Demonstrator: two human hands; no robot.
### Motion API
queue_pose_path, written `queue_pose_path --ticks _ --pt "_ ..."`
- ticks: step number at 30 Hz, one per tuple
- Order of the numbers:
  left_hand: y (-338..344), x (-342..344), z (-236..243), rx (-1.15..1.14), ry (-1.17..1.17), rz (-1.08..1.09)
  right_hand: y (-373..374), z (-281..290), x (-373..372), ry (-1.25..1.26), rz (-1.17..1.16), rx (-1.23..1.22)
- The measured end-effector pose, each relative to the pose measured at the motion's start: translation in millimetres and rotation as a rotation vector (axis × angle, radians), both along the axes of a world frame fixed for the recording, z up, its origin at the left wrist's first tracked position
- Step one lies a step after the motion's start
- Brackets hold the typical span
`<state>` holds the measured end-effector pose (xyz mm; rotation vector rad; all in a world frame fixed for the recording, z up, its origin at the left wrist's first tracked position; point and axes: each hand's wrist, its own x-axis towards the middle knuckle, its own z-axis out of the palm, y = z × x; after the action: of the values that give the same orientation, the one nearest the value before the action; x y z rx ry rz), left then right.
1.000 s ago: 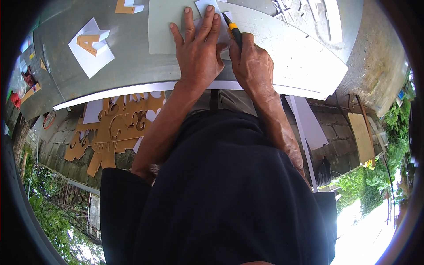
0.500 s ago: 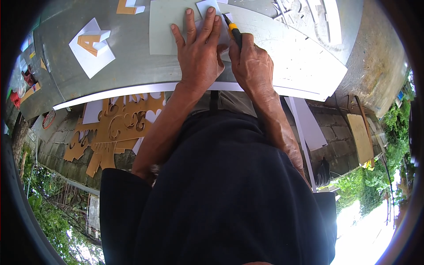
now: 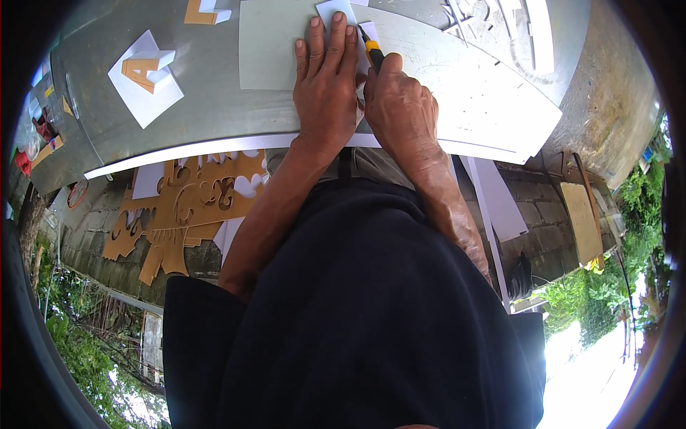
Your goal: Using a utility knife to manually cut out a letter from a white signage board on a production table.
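My left hand (image 3: 327, 82) lies flat, fingers stretched forward, pressing on a small white strip-like piece (image 3: 330, 9) at the far edge of the view. Beneath it is a pale grey sheet (image 3: 268, 53) on the metal tabletop. Just right of those fingertips, my right hand (image 3: 404, 104) is closed around a yellow-and-black utility knife (image 3: 373, 51). The knife's tip points away from me, beside the white piece. Whether the blade touches the material is too small to tell. A large white sheet (image 3: 464, 89) spreads to the right, under or beside the knife.
On the left a brown-faced cut-out letter (image 3: 141, 71) sits on a white card (image 3: 146, 107); another brown-and-white cut-out (image 3: 204, 13) lies farther back. White scraps (image 3: 493, 18) are at the far right. A long white strip (image 3: 207, 149) runs along the near edge, with brown cut-out sheets (image 3: 186, 207) below.
The right hand and knife have drawn slightly toward me and to the left. My left hand has shifted slightly right, its fingers closer together.
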<state>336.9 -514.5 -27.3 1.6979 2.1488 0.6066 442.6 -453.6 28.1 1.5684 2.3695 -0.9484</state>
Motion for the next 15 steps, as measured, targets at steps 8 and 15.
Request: queue_pose_path --ticks 8,15 --pt "1.4 3.0 1.1 -0.037 -0.009 0.006 -8.1 0.6 0.5 -0.050 -0.016 0.010" --pt "-0.3 2.2 -0.9 -0.054 -0.025 -0.009 -13.5 2.8 1.9 -0.068 -0.042 -0.027"
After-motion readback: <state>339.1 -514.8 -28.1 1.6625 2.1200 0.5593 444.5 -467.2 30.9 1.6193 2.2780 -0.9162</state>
